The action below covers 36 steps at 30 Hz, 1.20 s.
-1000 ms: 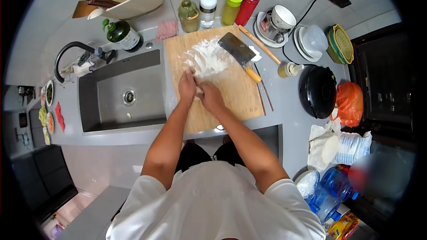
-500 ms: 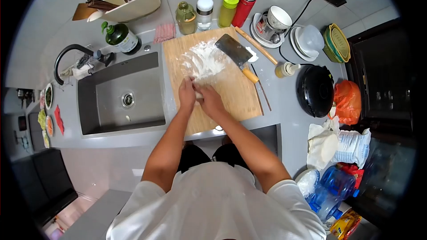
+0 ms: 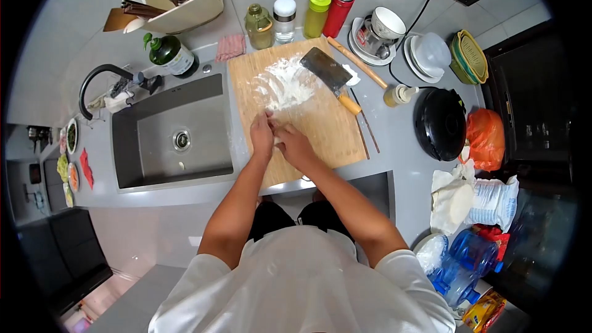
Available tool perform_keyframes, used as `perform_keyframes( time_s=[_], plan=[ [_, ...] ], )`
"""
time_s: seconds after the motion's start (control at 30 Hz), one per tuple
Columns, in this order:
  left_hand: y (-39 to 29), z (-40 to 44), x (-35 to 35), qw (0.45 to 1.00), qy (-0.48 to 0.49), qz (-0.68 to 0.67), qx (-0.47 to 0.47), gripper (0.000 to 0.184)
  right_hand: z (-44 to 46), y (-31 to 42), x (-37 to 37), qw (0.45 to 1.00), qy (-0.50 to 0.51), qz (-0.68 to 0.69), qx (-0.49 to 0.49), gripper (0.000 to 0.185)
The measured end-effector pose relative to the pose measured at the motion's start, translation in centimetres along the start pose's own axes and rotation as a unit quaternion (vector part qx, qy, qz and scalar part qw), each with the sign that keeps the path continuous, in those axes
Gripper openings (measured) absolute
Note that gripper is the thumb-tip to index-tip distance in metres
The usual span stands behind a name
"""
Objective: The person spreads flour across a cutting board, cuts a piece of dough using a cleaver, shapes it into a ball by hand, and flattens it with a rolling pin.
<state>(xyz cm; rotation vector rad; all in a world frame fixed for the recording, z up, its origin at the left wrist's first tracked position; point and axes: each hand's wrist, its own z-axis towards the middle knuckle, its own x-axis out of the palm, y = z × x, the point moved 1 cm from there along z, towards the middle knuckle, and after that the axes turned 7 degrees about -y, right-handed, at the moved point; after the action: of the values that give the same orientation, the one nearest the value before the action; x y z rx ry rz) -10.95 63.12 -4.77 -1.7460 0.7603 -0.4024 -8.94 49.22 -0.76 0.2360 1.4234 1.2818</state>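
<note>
- Left hand (image 3: pixel 262 134): fingers curled inward, gripping one side of a small pale lump.
- Right hand (image 3: pixel 295 147): fingers bent, gripping the same lump from the opposite side.
- Pale lump (image 3: pixel 277 140): between the two hands, over the near left part of a wooden board (image 3: pixel 330 142). Fingers hide most of it, so its outline is hard to make out. It looks like dough (probably light, soft and easily dented), best held around its sides with gentle fingertips.
- White flour (image 3: pixel 287 89): spread across the board beyond the hands; a dusting should lessen sticking.
- Cleaver (image 3: pixel 327 68): farther right, its handle pointing toward the near right.
</note>
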Motion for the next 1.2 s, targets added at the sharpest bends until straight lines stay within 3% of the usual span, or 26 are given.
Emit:
perform_keyframes(
  time_s=[0.03,0.1,0.17,0.23,0.27,0.37,0.4,0.47,0.5,0.53,0.57,0.63,0.73,0.77,0.83,0.87,0.97,1.0,1.03,1.1,1.2],
  plan=[
    [0.8,-0.7,-0.6,0.999,0.016,-0.031,-0.038,0.046,-1.1,0.3,-0.6,0.998,0.023,0.05,0.006,0.029],
    [1.2,-1.3,-1.0,0.982,-0.003,0.135,0.129,0.044,-1.0,0.5,-1.0,0.993,0.056,0.089,0.058,0.028],
    [1.4,-1.2,-1.3,0.91,-0.024,0.288,0.297,0.043,-0.9,0.2,-1.3,0.982,0.078,0.065,0.161,0.029],
    [0.3,0.9,-0.6,0.883,-0.03,0.363,0.297,0.042,0.2,-1.4,0.7,0.984,0.055,-0.009,0.167,0.029],
    [0.0,1.5,-0.3,0.867,-0.033,0.402,0.293,0.042,0.3,-2.1,1.8,0.983,0.046,-0.045,0.173,0.029],
    [0.6,3.0,0.6,0.908,-0.098,0.316,0.257,0.039,2.4,-1.2,1.7,0.982,0.023,-0.008,0.187,0.023],
    [-1.0,1.4,0.6,0.977,-0.057,0.173,0.107,0.044,2.6,-0.7,1.2,0.991,0.009,-0.002,0.13,0.024],
    [0.3,0.3,0.2,0.999,-0.014,-0.002,0.029,0.044,1.0,0.1,0.2,1.0,-0.013,0.008,0.024,0.025],
    [1.1,-0.4,-0.3,0.996,0.004,-0.09,-0.015,0.045,0.1,0.5,-0.4,0.999,-0.007,0.044,0.019,0.025],
    [1.0,-1.3,-0.7,0.999,-0.002,-0.042,-0.025,0.042,-0.6,0.6,-0.9,0.997,0.0,0.08,0.014,0.026],
    [0.7,-1.6,-1.0,0.995,-0.007,0.067,0.073,0.041,-1.0,0.7,-1.2,0.993,0.006,0.114,0.009,0.027],
    [0.9,-1.6,-1.0,0.925,-0.012,0.275,0.262,0.041,-1.3,-0.3,-0.3,0.992,0.02,0.064,0.105,0.026],
    [0.7,1.5,0.2,0.86,-0.051,0.382,0.334,0.04,0.9,-1.9,1.8,0.982,0.022,-0.011,0.187,0.026],
    [0.9,1.6,0.2,0.875,-0.053,0.376,0.299,0.041,1.0,-2.1,2.4,0.977,0.026,-0.033,0.208,0.026],
    [-0.3,2.7,0.9,0.9,-0.065,0.356,0.245,0.043,1.8,-2.3,2.4,0.992,-0.008,-0.021,0.121,0.024],
    [-0.5,2.3,1.1,0.972,-0.045,0.195,0.126,0.045,2.4,-2.5,2.2,0.997,-0.028,-0.016,0.075,0.024],
    [0.7,0.1,0.1,0.999,0.007,-0.041,-0.012,0.047,0.8,0.4,-0.9,0.996,-0.008,0.082,-0.023,0.021],
    [1.6,-0.4,-0.5,1.0,0.011,0.023,0.01,0.045,-0.1,1.1,-1.6,0.995,-0.003,0.101,0.025,0.02],
    [1.4,-0.9,-0.9,0.988,0.001,0.116,0.103,0.044,-0.9,1.5,-2.0,0.99,0.003,0.12,0.073,0.019],
    [0.8,-1.6,-1.1,0.914,-0.015,0.293,0.28,0.043,-1.1,1.1,-1.7,0.983,0.017,0.1,0.152,0.018],
    [-0.1,0.8,-0.2,0.856,-0.028,0.404,0.321,0.042,0.3,-0.9,1.1,0.974,0.024,0.016,0.225,0.018]
  ],
)
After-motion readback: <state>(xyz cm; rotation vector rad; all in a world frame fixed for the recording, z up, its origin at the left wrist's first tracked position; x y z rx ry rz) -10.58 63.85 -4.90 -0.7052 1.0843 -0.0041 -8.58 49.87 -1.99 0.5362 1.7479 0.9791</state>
